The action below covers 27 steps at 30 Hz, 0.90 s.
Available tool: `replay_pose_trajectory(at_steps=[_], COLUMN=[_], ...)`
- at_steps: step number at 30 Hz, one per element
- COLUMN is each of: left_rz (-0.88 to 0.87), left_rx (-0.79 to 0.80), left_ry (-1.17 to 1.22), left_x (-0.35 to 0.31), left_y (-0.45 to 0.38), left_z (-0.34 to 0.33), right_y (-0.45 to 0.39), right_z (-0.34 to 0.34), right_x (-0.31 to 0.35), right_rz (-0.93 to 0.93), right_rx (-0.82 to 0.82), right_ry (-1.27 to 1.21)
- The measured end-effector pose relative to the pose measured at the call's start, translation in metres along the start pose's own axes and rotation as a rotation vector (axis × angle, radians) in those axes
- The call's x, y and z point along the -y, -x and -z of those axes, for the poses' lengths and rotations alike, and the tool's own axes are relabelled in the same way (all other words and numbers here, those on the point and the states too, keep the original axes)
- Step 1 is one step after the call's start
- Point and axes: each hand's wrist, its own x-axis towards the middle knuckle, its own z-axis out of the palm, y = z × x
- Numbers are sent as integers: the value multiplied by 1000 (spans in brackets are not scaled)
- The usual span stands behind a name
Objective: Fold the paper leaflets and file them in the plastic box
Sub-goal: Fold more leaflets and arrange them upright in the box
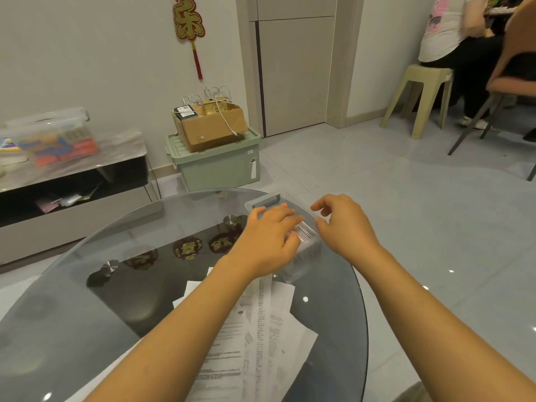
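Left hand's grip point(269, 236) lay flat with fingers straight on the contents of the plastic box point(301, 256); right hand's grip point(343, 224) hung loosely curled, pinching nothing.
The clear box sat at the far right of the round glass tabletop point(72, 300), and unfolded paper leaflets point(261, 329) lay spread just beside it, nearer the person, under the left forearm.

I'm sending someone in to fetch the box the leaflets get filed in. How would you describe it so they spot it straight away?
Go to the round glass table and look at its far right edge, just beyond the loose printed leaflets. The plastic box sits there, under the left hand. It is small, clear and open-topped, unlike the big green lidded bin on the floor behind.
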Motion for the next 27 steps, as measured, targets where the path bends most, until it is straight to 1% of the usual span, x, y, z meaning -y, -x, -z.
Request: replay_pose_trajectory(at_steps=[5, 8, 13, 17, 20, 24, 27], left_rz=[128, 211, 386, 474, 469, 444, 419], left_rx=[-104, -101, -18, 84, 201, 332, 382], left_ry=[55, 59, 45, -15, -59, 1, -23], left_x=[-16, -25, -30, -28, -26, -27, -28], left_y=[54, 88, 156, 187, 207, 226, 236], left_z=[21, 26, 23, 16, 11, 12, 10], right_y=[29, 49, 98, 123, 136, 148, 154], right_z=[5, 1, -15, -28, -36, -42, -45], right_x=[18, 28, 47, 48, 45, 43, 41], right_rz=[115, 189, 318, 408, 463, 520, 555], right_rx=[34, 69, 210, 324, 374, 480, 569], right_ry=[-75, -81, -88, -26, 21, 78, 138])
